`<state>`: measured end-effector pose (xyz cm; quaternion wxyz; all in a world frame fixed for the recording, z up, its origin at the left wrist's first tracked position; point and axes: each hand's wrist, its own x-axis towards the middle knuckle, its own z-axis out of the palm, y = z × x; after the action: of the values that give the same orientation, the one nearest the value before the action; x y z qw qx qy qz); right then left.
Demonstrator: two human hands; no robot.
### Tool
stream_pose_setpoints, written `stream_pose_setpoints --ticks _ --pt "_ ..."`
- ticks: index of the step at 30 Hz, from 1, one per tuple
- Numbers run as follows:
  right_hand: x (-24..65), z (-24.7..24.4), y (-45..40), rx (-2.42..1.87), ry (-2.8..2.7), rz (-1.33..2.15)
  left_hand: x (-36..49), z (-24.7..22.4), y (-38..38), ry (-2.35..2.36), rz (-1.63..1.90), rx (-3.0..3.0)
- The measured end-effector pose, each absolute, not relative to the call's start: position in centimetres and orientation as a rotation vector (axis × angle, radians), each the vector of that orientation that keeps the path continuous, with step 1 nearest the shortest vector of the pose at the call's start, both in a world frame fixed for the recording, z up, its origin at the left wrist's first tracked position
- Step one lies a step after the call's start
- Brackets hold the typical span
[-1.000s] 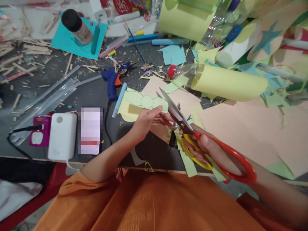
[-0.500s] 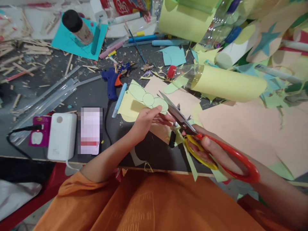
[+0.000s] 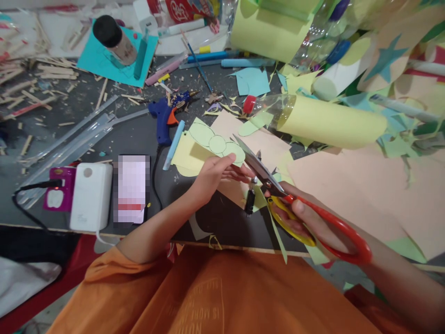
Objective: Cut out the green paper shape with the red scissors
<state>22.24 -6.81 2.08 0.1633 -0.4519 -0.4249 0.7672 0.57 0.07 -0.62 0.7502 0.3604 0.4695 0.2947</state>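
Between the thumb and fingers of my left hand [image 3: 215,178] is a piece of light green paper [image 3: 217,144], with ovals and a circle drawn on it in dark line. My right hand [image 3: 306,215] grips scissors [image 3: 260,169] by their red and yellow handles. The blades look nearly closed and point up and left, close beside the right end of the green paper; I cannot tell whether they touch it. A thin green paper strip [image 3: 279,239] hangs below the scissors. Under the hands lie peach paper [image 3: 236,125] and a black-handled tool [image 3: 250,200].
A blue glue gun [image 3: 163,118] with a cord lies left of the paper, beside a light blue marker [image 3: 174,144]. Further left are a phone [image 3: 132,188] and a white power bank [image 3: 91,197]. A bottle wrapped in yellow paper [image 3: 333,120] lies behind, among paper scraps.
The view has shifted slightly. My hands, the green paper and the scissors hold nearly the same pose; the hanging strip looks narrower, as if turned.
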Motion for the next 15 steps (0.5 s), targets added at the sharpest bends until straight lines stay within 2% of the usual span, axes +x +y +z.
stream_pose_setpoints --ticks 15 --pt "21.96 2.91 -6.46 -1.377 -1.132 2.18 0.32 -0.71 0.4 1.014 0.679 0.792"
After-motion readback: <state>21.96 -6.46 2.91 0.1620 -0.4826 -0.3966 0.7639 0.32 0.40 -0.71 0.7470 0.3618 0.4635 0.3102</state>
